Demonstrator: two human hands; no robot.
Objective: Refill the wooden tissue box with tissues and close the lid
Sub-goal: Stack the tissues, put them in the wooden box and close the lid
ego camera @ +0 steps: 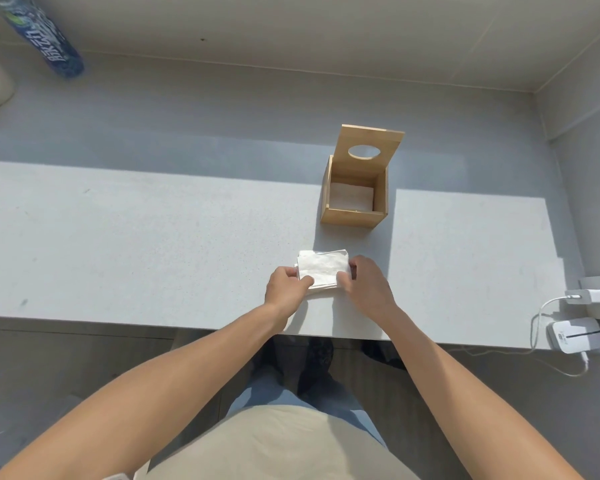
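Both hands gather the tissue stack; box open, refill partly done.

One wooden tissue box (355, 199) stands at 12 o'clock on the desk (118, 244), its lid (369, 148) upright, some tissues (352, 197) already inside. Left hand (286, 289) and right hand (366, 284) have fingers closed on one tissue stack (321, 268). Left: loading, closing.

A pale grey countertop (153, 237) carries everything. Between the left hand (286, 289) and the right hand (366, 284) a stack of white tissues (321, 270) lies on it. Beyond the hands stands the wooden tissue box (355, 197), lid up. Far left of the left hand stands a blue bottle (44, 38); well right of the right hand sit white chargers (577, 336).
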